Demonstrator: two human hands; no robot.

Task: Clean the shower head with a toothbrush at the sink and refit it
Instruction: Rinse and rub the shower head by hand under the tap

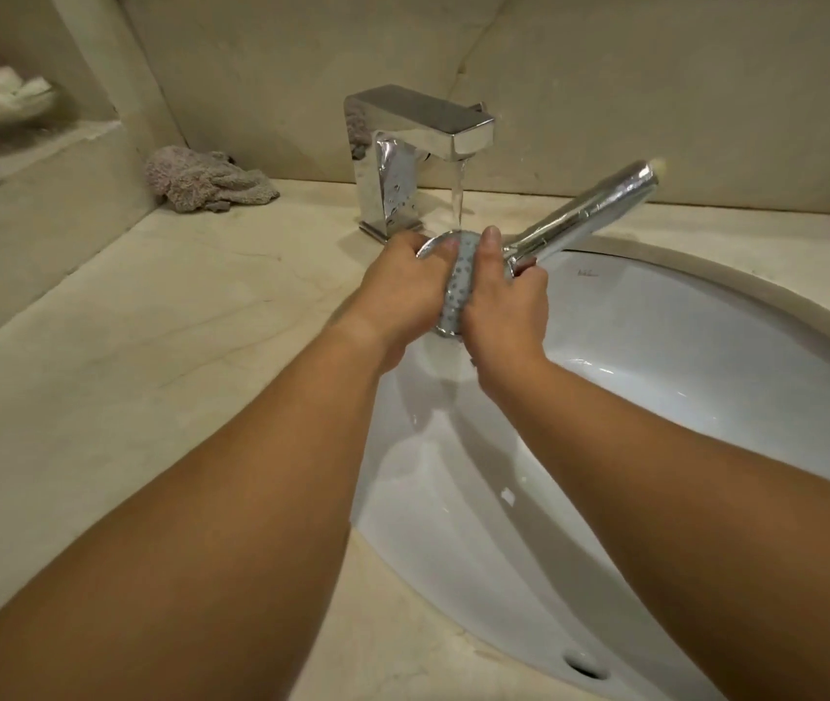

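I hold the shower head between both hands over the far left edge of the white sink, right under the running tap. My left hand curls round the left rim of the round spray face, fingers wrapped behind it. My right hand grips the right side where the face meets the handle, thumb laid up across the nozzles. Both hands touch the head, so neither is nearer; the face sits squarely between them, straight ahead of me. The water stream falls onto the far top edge of the face. The long axis runs from the face, low and near, up and away to the far right, where the chrome handle ends in its open fitting, well clear of my hands. The dotted face is turned toward me and slightly up. No toothbrush is in sight; I think my thumb is rubbing the nozzles, though from this angle I cannot be sure. I judge this to be the rinse, with refitting yet to come. A crumpled cloth lies on the counter, far left, well apart from the tap.
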